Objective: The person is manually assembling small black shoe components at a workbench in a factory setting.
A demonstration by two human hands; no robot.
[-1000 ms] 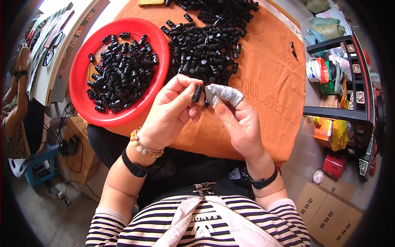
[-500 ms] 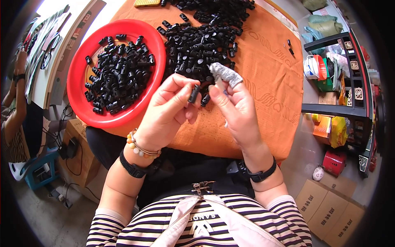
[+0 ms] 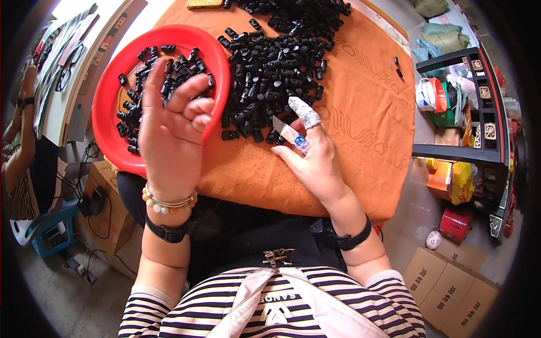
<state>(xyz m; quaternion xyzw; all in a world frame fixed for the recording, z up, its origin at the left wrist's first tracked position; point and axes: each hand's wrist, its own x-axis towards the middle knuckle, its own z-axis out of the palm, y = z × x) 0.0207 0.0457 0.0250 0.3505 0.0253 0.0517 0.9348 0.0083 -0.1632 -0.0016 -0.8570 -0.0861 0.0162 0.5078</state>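
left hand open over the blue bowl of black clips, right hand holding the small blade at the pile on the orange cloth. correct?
Not quite: the bowl is red, not blue, as the head view shows. The rest holds: left hand open over its black clips, right hand holding the small blade by the pile on the orange cloth.

You're in a small piecework workshop: orange-cloth table (image 3: 360, 112) heaped with black plastic parts (image 3: 276, 62), red sorting basin (image 3: 107, 118), cluttered metal shelf (image 3: 479, 96), flat cardboard boxes (image 3: 451, 281) on concrete floor, another person (image 3: 20, 146) working at left.
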